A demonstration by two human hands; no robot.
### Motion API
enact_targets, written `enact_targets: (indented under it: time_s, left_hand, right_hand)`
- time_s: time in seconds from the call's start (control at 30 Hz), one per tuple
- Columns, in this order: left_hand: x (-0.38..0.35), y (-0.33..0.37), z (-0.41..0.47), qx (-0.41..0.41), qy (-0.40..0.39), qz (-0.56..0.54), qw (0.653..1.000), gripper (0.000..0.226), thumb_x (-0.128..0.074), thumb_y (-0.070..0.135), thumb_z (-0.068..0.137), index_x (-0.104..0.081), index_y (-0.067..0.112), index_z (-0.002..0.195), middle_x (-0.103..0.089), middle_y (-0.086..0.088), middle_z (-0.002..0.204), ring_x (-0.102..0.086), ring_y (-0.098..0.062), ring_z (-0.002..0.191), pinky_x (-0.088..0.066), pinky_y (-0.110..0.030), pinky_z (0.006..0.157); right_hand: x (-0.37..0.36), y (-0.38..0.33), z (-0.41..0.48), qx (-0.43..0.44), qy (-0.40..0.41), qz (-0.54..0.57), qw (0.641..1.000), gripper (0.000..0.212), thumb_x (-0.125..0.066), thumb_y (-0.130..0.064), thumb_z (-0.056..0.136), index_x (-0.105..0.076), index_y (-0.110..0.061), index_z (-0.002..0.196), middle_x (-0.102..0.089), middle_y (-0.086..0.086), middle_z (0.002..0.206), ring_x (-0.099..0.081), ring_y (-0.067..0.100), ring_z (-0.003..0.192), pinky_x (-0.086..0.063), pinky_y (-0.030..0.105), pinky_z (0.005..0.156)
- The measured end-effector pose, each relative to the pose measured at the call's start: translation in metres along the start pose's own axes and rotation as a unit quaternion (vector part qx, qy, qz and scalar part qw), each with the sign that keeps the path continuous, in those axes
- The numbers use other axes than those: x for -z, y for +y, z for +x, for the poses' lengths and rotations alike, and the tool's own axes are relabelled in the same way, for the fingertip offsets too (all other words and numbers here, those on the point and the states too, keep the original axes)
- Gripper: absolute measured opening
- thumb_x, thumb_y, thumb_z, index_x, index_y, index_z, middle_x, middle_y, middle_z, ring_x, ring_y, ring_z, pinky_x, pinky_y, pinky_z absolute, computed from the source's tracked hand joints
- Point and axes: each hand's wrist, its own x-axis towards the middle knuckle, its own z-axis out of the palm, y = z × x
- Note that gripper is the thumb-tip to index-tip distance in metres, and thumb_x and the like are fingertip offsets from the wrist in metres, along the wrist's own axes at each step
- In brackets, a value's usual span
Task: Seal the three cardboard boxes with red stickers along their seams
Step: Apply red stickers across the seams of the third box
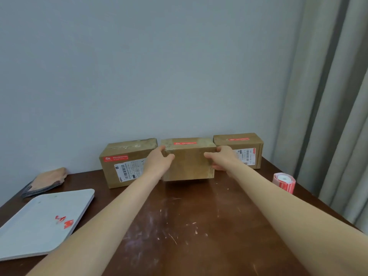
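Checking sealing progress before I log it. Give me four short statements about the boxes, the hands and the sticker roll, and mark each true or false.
1. Both hands, left hand and right hand, grip the middle brown cardboard box. True.
2. The left brown cardboard box has a red sticker along its top seam. False: only old tape shows there; its red label is on the front.
3. The roll of red stickers lies on the white tray. False: it stands on the dark wooden table, at the right.
4. The right brown cardboard box carries a red sticker on top. True.
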Motion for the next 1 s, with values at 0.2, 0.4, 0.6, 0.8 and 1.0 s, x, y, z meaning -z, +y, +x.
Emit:
enact_targets:
  time_s: [0.2,0.4,0.6,0.8,1.0]
  left_hand:
    - [-0.019,-0.003,0.031,0.025,-0.023,0.043,0.999,0.052,-0.051,0.025,0.092,-0.037,0.011,0.141,-0.026,-0.014,0.150,-0.039,-0.029,0.131,-0.035,-0.035,0.100]
    - [-0.032,0.002,0.045,0.015,-0.061,0.050,0.997,0.053,-0.049,0.023,0.094,-0.034,0.005,0.143,-0.039,-0.014,0.144,-0.044,-0.026,0.127,-0.032,-0.024,0.086]
    - [-0.035,0.000,0.045,0.022,-0.090,0.070,0.993,0.058,-0.049,0.025,0.093,-0.029,0.011,0.146,-0.032,-0.012,0.149,-0.037,-0.027,0.133,-0.034,-0.032,0.100]
    - [-0.016,0.004,0.039,-0.013,-0.040,0.069,0.997,0.049,-0.049,0.017,0.093,-0.040,0.011,0.140,-0.043,-0.010,0.142,-0.054,-0.017,0.091,-0.035,-0.021,0.079]
    - [0.037,-0.017,0.034,-0.012,0.059,0.042,0.997,0.039,-0.048,0.017,0.089,-0.051,0.017,0.129,-0.046,-0.007,0.137,-0.057,-0.022,0.106,-0.045,-0.030,0.084]
  right_hand:
    - [-0.020,0.014,0.043,-0.026,-0.008,-0.037,0.999,0.046,-0.069,-0.032,0.080,-0.055,-0.011,0.118,-0.062,0.006,0.109,-0.061,0.025,0.101,-0.052,0.036,0.085]
    - [-0.020,0.018,0.051,-0.034,0.007,-0.059,0.998,0.078,-0.070,-0.030,0.081,-0.031,-0.007,0.143,-0.049,0.010,0.133,-0.054,0.026,0.107,-0.048,0.041,0.095]
    - [-0.024,0.019,0.051,-0.041,0.018,-0.071,0.996,0.070,-0.066,-0.023,0.081,-0.031,-0.009,0.140,-0.052,0.012,0.125,-0.053,0.025,0.090,-0.052,0.043,0.087]
    - [-0.034,-0.002,0.035,0.006,0.051,-0.123,0.991,0.046,-0.058,-0.017,0.085,-0.045,-0.013,0.129,-0.042,0.012,0.133,-0.052,0.025,0.096,-0.046,0.033,0.081]
    - [-0.079,-0.035,0.015,0.077,0.030,-0.092,0.992,0.049,-0.059,-0.021,0.082,-0.047,-0.018,0.129,-0.051,0.007,0.129,-0.054,0.025,0.113,-0.047,0.037,0.095]
